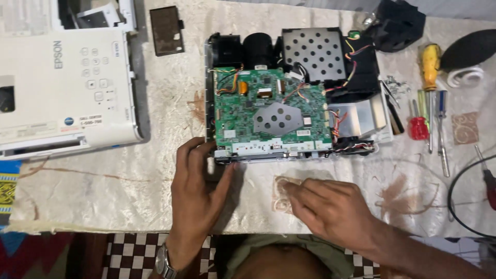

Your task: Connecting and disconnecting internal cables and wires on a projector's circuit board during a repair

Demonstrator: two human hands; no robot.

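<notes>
Pale patterned cloth (pixel 103 191) covers your bench, and one opened projector chassis (pixel 294 95) sits on it as the landmark for everything else. You have one green circuit board (pixel 271 111) on top of that chassis, with one black lens barrel (pixel 258 49) behind the board and one perforated metal plate (pixel 315 51) at the far right corner. One white projector top cover (pixel 64 90) lies well to the left of the chassis, and one small dark rectangular panel (pixel 166 30) lies just beyond its far left corner. To the right of the chassis you can count four screwdrivers: one with a yellow handle (pixel 430 64), one with a red handle (pixel 417 126), one with a green handle (pixel 423 101) and one with a blue handle (pixel 440 101), side by side. One black cable (pixel 457 181) curves further right again.

Your left hand (pixel 199 186) rests on the cloth at the near left corner of the chassis, palm down, fingers loosely spread; the fingertips touch the front edge of the chassis and grip nothing. A wristwatch (pixel 164 263) sits on that wrist. Your right hand (pixel 330 206) lies flat on the cloth just in front of the chassis, apart from it, fingers extended and pointing left, holding nothing.
</notes>
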